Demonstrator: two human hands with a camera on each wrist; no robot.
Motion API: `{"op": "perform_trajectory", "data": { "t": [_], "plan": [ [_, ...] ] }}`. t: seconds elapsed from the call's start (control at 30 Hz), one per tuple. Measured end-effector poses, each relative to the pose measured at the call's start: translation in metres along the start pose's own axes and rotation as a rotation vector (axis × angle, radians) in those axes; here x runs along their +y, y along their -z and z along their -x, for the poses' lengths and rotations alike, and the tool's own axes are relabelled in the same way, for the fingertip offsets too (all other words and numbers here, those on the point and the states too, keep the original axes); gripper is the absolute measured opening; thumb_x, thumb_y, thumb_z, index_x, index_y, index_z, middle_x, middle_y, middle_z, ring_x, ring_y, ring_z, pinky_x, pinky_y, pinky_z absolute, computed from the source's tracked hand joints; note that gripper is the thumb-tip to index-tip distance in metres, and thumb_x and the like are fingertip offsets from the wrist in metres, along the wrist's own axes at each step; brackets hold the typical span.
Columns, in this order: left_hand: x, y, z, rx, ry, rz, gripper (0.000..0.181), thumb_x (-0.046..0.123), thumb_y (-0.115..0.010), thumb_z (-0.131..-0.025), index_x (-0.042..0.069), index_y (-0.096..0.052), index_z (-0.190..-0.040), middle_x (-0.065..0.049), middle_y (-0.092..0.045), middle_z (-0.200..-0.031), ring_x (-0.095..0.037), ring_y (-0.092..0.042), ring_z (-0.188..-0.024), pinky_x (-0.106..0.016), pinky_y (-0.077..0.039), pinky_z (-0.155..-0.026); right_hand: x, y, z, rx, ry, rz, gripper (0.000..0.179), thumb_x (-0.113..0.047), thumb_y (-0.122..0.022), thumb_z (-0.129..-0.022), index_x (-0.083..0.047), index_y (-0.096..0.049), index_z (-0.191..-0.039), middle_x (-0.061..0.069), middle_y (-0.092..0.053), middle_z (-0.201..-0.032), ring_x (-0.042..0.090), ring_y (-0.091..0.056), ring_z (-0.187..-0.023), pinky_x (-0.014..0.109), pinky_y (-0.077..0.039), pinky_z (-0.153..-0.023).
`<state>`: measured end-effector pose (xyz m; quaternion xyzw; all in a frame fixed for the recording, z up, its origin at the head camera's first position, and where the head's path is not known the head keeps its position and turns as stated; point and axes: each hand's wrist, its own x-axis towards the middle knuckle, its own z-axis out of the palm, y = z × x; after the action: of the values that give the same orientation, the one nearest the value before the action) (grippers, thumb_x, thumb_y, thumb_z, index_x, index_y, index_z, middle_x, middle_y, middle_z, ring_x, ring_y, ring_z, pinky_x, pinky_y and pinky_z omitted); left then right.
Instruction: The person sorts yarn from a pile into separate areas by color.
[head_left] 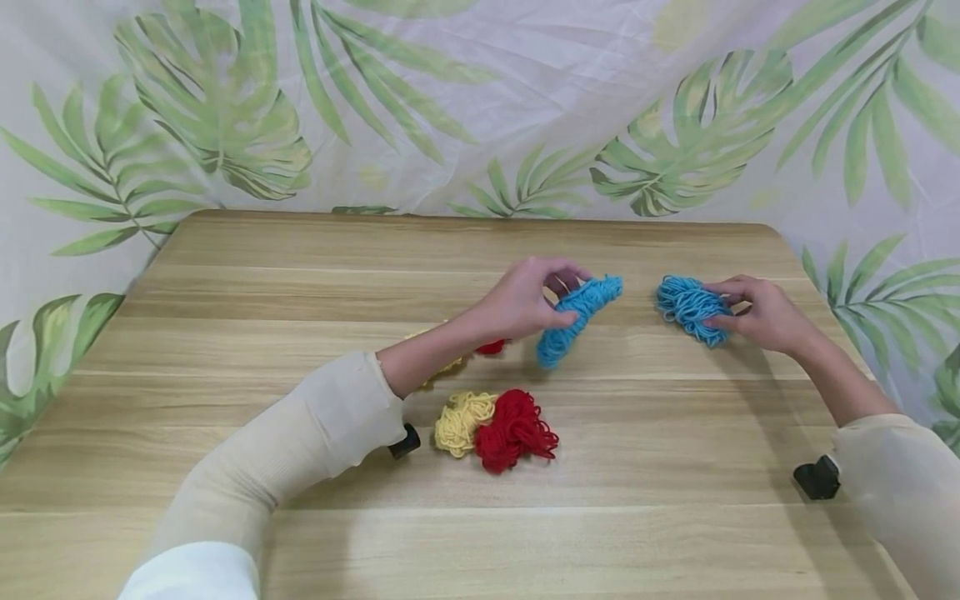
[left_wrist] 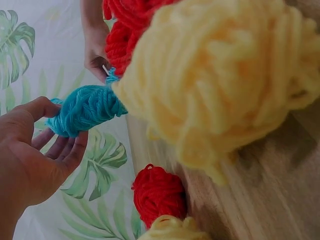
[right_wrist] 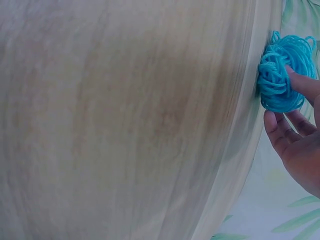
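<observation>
Between the thumb and fingers of my left hand [head_left: 521, 300] is an elongated skein of blue yarn [head_left: 576, 321], tilted in the head view. The left wrist view shows the thumb on one side of this blue skein [left_wrist: 87, 110] and the fingers on the other. To the right, my right hand [head_left: 765, 315] pinches a second, looser blue yarn skein [head_left: 692, 308] by its right end. In the right wrist view, the thumb presses on this skein [right_wrist: 285, 72], with fingers beneath it.
A yellow yarn skein [head_left: 462, 423] and a red one [head_left: 516, 432] lie side by side on the wooden table [head_left: 600, 542]. Behind the left forearm, another red skein [head_left: 492, 347] and yellow skein [head_left: 450, 367] are partly hidden. A leaf-patterned cloth [head_left: 525, 100] hangs beyond the table.
</observation>
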<state>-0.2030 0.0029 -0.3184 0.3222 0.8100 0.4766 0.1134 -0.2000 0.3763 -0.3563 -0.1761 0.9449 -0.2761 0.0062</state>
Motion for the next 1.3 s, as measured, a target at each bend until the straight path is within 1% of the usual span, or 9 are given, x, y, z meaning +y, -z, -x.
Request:
{"op": "perform_trajectory", "data": {
  "t": [0.2, 0.33, 0.43, 0.57, 0.73, 0.87, 1.0, 1.17, 1.3],
  "plan": [
    [0.001, -0.002, -0.006, 0.027, 0.016, 0.036, 0.043, -0.003, -0.075, -0.086, -0.002, -0.067, -0.128, -0.015, -0.070, -0.110, -0.025, -0.066, -0.101, -0.024, -0.055, -0.081, 0.000, 0.001, -0.001, -0.001, 0.010, 0.014, 0.049, 0.003, -0.081, -0.085, 0.014, -0.064, -0.130, 0.034, -0.065, -0.118, 0.053, -0.066, -0.101, 0.004, -0.042, -0.070],
    [0.002, -0.004, -0.009, 0.040, 0.020, 0.060, 0.041, -0.003, -0.075, -0.087, -0.003, -0.067, -0.127, -0.017, -0.070, -0.111, -0.026, -0.066, -0.101, -0.025, -0.055, -0.082, 0.000, 0.001, -0.001, -0.010, 0.004, 0.016, 0.049, 0.002, -0.080, -0.086, 0.014, -0.064, -0.130, 0.034, -0.065, -0.118, 0.053, -0.066, -0.101, 0.005, -0.042, -0.071],
    [0.001, -0.005, -0.012, 0.047, 0.021, 0.061, 0.040, -0.002, -0.076, -0.088, -0.004, -0.066, -0.126, -0.018, -0.070, -0.114, -0.029, -0.066, -0.102, -0.025, -0.055, -0.083, 0.001, 0.001, -0.001, -0.011, 0.006, 0.015, 0.048, 0.003, -0.080, -0.086, 0.014, -0.064, -0.129, 0.035, -0.065, -0.118, 0.053, -0.066, -0.101, 0.005, -0.042, -0.070],
    [0.001, -0.007, -0.014, 0.053, 0.014, 0.077, 0.039, -0.003, -0.076, -0.088, -0.002, -0.064, -0.125, -0.019, -0.069, -0.116, -0.029, -0.066, -0.103, -0.027, -0.055, -0.085, 0.003, 0.001, -0.001, -0.009, 0.008, 0.017, 0.048, 0.002, -0.080, -0.086, 0.014, -0.064, -0.129, 0.035, -0.065, -0.119, 0.053, -0.066, -0.101, 0.004, -0.042, -0.070],
    [0.002, -0.009, -0.016, 0.055, 0.004, 0.109, 0.036, -0.004, -0.075, -0.089, 0.000, -0.060, -0.122, -0.017, -0.067, -0.115, -0.026, -0.066, -0.101, -0.028, -0.056, -0.085, 0.004, 0.001, -0.001, -0.006, 0.002, 0.022, 0.048, 0.002, -0.080, -0.086, 0.013, -0.064, -0.130, 0.036, -0.064, -0.121, 0.054, -0.066, -0.102, 0.004, -0.041, -0.070],
    [0.002, -0.010, -0.019, 0.049, 0.010, 0.115, 0.035, -0.004, -0.074, -0.090, 0.000, -0.060, -0.122, -0.018, -0.067, -0.115, -0.026, -0.066, -0.101, -0.028, -0.056, -0.085, 0.004, 0.001, -0.001, -0.009, 0.001, 0.023, 0.049, 0.002, -0.080, -0.086, 0.014, -0.063, -0.131, 0.037, -0.064, -0.121, 0.054, -0.065, -0.103, 0.005, -0.041, -0.071],
    [0.002, -0.011, -0.025, 0.030, 0.024, 0.106, 0.036, -0.002, -0.073, -0.092, 0.001, -0.060, -0.126, -0.018, -0.067, -0.116, -0.026, -0.066, -0.103, -0.028, -0.056, -0.086, 0.004, 0.002, -0.001, -0.012, -0.001, 0.041, 0.049, 0.001, -0.081, -0.086, 0.013, -0.064, -0.130, 0.036, -0.065, -0.121, 0.053, -0.066, -0.103, 0.007, -0.043, -0.071],
    [0.004, -0.012, -0.032, 0.015, 0.048, 0.077, 0.039, 0.000, -0.073, -0.093, 0.004, -0.059, -0.129, -0.016, -0.066, -0.118, -0.025, -0.066, -0.105, -0.027, -0.057, -0.085, 0.004, 0.002, -0.001, -0.014, -0.007, 0.050, 0.049, 0.000, -0.082, -0.086, 0.012, -0.064, -0.130, 0.036, -0.065, -0.121, 0.053, -0.066, -0.103, 0.009, -0.044, -0.070],
    [0.005, -0.013, -0.035, 0.004, 0.063, 0.081, 0.041, 0.001, -0.073, -0.093, 0.005, -0.059, -0.132, -0.014, -0.065, -0.119, -0.024, -0.065, -0.106, -0.026, -0.057, -0.084, 0.004, 0.002, -0.001, -0.018, -0.009, 0.044, 0.050, 0.000, -0.082, -0.086, 0.012, -0.064, -0.131, 0.036, -0.065, -0.121, 0.053, -0.066, -0.104, 0.008, -0.044, -0.071]
  ]
}}
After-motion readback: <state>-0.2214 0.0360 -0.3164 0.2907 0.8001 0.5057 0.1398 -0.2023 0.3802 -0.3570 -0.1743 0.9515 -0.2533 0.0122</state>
